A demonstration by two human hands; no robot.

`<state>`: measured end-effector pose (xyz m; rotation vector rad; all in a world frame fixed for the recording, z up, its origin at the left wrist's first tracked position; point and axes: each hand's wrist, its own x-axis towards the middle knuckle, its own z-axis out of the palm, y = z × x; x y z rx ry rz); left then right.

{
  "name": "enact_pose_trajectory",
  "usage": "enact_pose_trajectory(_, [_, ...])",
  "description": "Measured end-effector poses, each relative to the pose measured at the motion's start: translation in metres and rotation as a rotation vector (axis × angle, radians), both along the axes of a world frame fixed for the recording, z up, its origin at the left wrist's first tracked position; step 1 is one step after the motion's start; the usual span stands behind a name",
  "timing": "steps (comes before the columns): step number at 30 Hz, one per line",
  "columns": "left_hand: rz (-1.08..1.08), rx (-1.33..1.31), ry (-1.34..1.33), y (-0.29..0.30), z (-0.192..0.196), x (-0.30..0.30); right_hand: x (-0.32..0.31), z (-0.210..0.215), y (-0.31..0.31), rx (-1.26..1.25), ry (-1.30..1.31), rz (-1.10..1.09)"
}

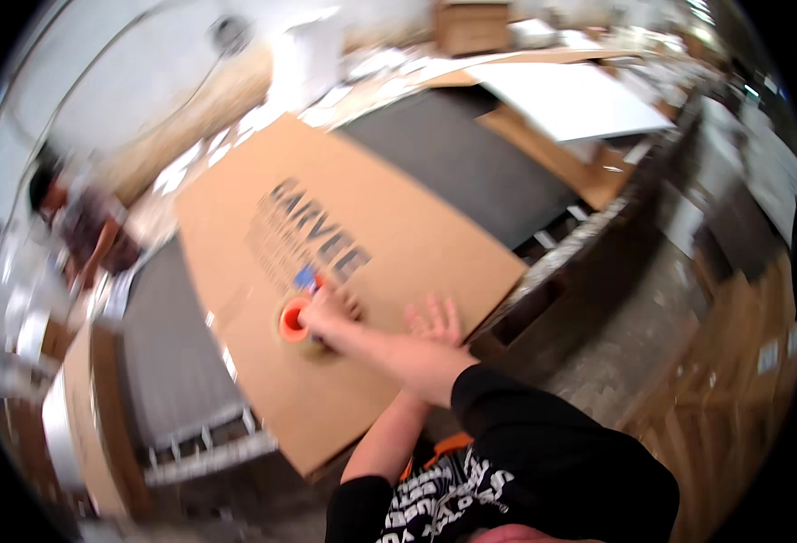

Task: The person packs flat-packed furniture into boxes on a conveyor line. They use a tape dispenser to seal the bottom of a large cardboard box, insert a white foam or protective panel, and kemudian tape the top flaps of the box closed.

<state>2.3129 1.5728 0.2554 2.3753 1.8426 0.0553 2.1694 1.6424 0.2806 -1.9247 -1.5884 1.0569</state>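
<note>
A large flat brown cardboard box (389,208) with dark print on top lies slantwise in front of me. My forearms cross over it, the right above the left. My right hand (331,312) is closed round a tape dispenser (305,277) with blue and orange-red parts, and its tape roll (294,319) with an orange core is close to the box top. My left hand (435,320) rests flat on the box near its right edge, fingers spread, holding nothing. Motion blur hides whether any tape is stuck to the box.
The box lies across a dark conveyor belt (177,339) that shows on both sides. A white panel (570,100) lies over cardboard farther along. At the far left a person (95,222) works with papers. More cartons stand lower left (100,425) and lower right (724,389).
</note>
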Motion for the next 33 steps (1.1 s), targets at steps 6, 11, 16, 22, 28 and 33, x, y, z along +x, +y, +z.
enact_pose_trajectory(6, [-0.036,0.033,0.059,0.005,-0.034,-0.018,0.155,0.000,0.053,-0.298,1.009,0.102])
enact_pose_trajectory(11, [0.035,0.066,0.052,-0.003,-0.027,-0.022,0.273,0.070,0.044,0.281,0.940,0.030])
enact_pose_trajectory(16, [0.038,0.023,0.111,-0.008,-0.015,-0.016,0.282,0.094,0.082,0.528,-0.420,0.360])
enact_pose_trajectory(22, [0.041,0.106,0.073,-0.005,-0.024,-0.029,0.278,0.095,0.066,-0.016,-0.679,0.839])
enact_pose_trajectory(28, [0.028,0.178,0.067,-0.004,-0.023,-0.014,0.374,0.031,-0.020,-0.051,-0.819,0.863])
enact_pose_trajectory(33, [-0.001,0.164,0.122,-0.008,-0.018,-0.019,0.325,-0.010,-0.016,0.105,-0.901,0.951])
